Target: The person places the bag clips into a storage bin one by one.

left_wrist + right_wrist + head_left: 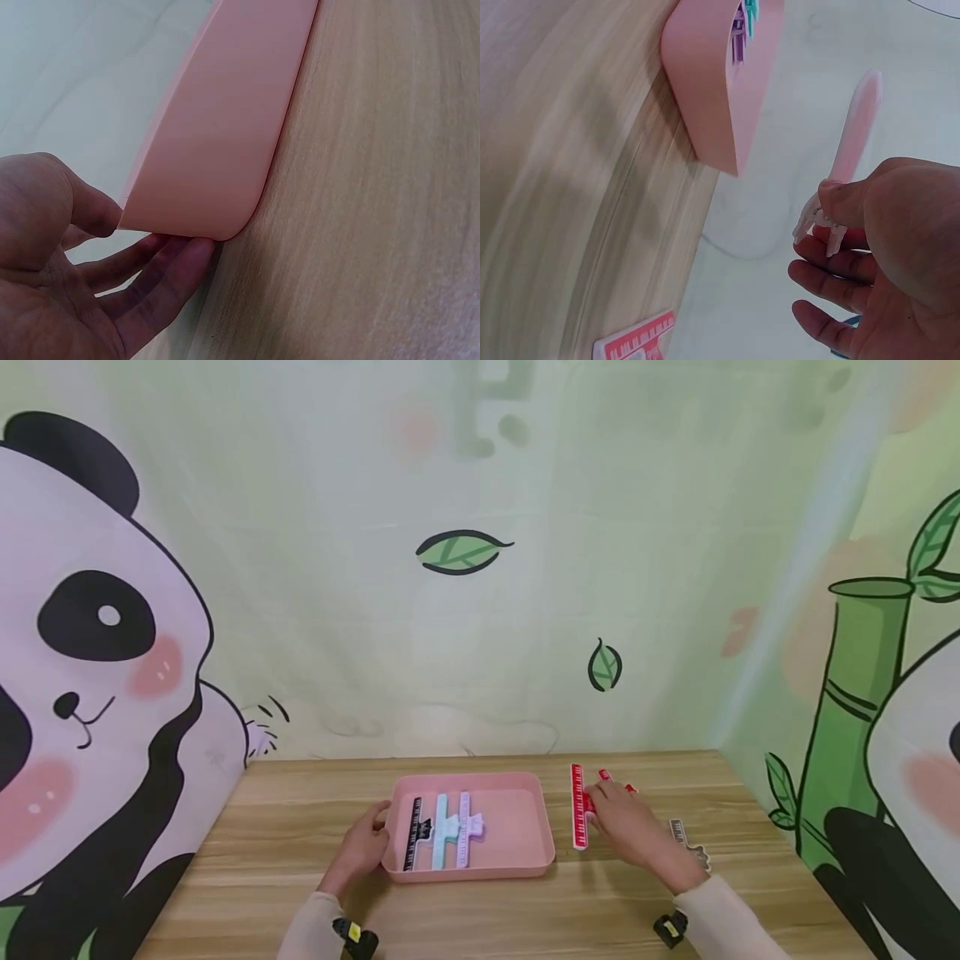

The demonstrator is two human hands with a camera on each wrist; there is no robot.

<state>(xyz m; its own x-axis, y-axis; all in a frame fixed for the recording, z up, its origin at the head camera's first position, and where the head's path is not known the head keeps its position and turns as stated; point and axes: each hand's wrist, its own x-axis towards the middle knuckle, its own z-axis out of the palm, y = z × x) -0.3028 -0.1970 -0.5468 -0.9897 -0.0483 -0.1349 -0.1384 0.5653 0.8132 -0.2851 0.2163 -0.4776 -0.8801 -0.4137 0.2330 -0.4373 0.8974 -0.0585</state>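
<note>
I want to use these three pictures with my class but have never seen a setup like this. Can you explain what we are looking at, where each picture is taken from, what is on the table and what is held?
No machine here: a person works with two bare hands and wears three cameras. The wide picture comes from the head; the two close ones from the wrists.

On the wooden table stands a pink tray holding three clips side by side: black, blue and purple. The left hand touches the tray's left end. Right of the tray lie a red clip and, further right, a pale one.

The right hand pinches a pink clip, seen best from the right wrist.
</note>
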